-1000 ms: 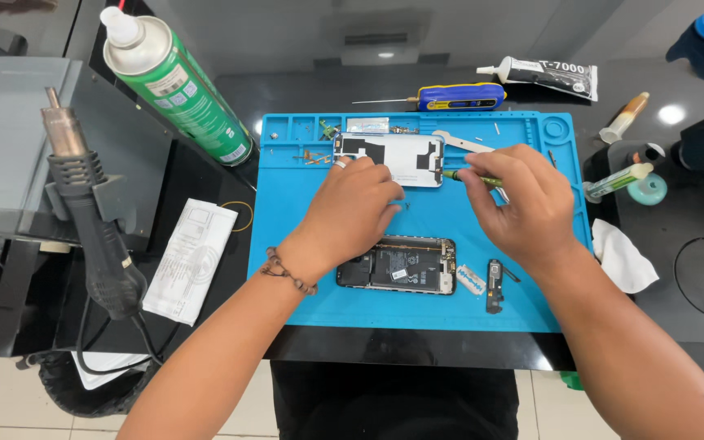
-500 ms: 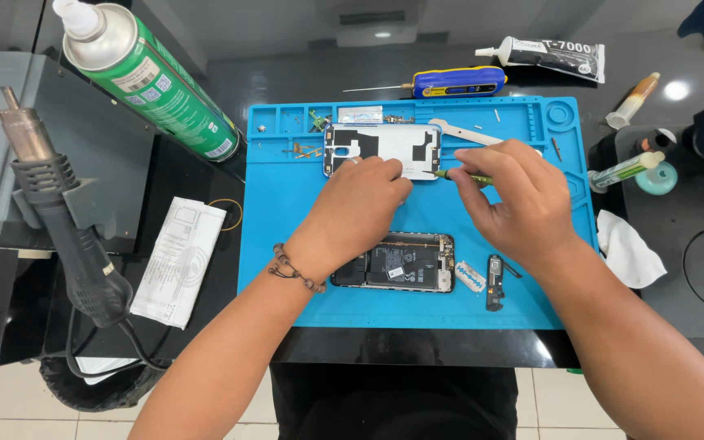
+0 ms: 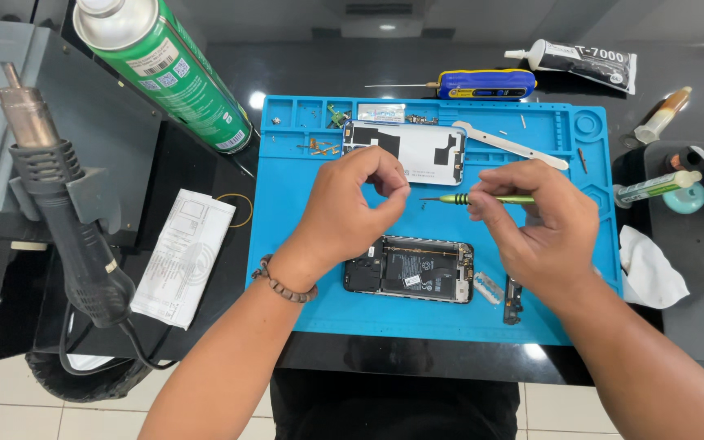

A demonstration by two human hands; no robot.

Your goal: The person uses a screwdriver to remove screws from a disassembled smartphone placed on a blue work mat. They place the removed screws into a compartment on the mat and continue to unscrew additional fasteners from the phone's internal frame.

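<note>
Disassembly looks well along, I judge: opened phone [image 3: 411,270] lies on the blue mat [image 3: 303,269], its back cover [image 3: 405,151] set apart. My right hand [image 3: 541,224] pinches the green screwdriver [image 3: 482,198]; left hand [image 3: 350,213] fingers pinch narrow near its tip.

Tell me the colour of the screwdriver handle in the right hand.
Green handle on the screwdriver, pinched in the right hand; the head view shows it best.

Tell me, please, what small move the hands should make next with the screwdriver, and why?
Probably bring the left hand to the tip of the green screwdriver held level in the right hand: its pinched fingers sit just short of the tip, above the opened phone on the blue mat.
</note>
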